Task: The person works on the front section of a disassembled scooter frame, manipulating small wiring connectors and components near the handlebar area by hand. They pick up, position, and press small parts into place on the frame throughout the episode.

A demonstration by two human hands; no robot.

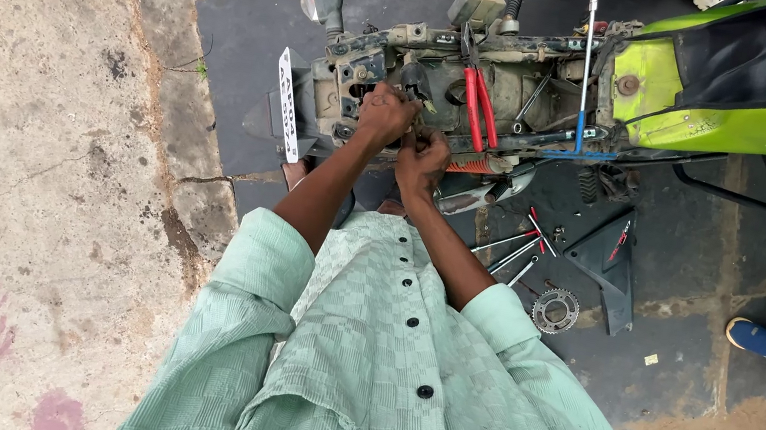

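Seat and panels off, frame [483, 88] bare, red pliers [476, 106] resting on top, sprocket [555, 311] and tools [514, 250] out on the ground. Both hands, left [386, 114] and right [422, 155], pinched together on some small part at the frame's rear, too small to identify. Reassembly seemingly all left.

The single camera sits on my head and looks almost straight down my chest, so my pale green shirt [399, 379] fills the bottom of the view, very close. My left hand [386, 114] and right hand [424, 158] meet near the middle at arm's reach, on the stripped motorcycle frame [443, 83] that crosses the top. The paved ground [30, 142] lies farther below, out to the left and right edges. No second view overlaps this one.
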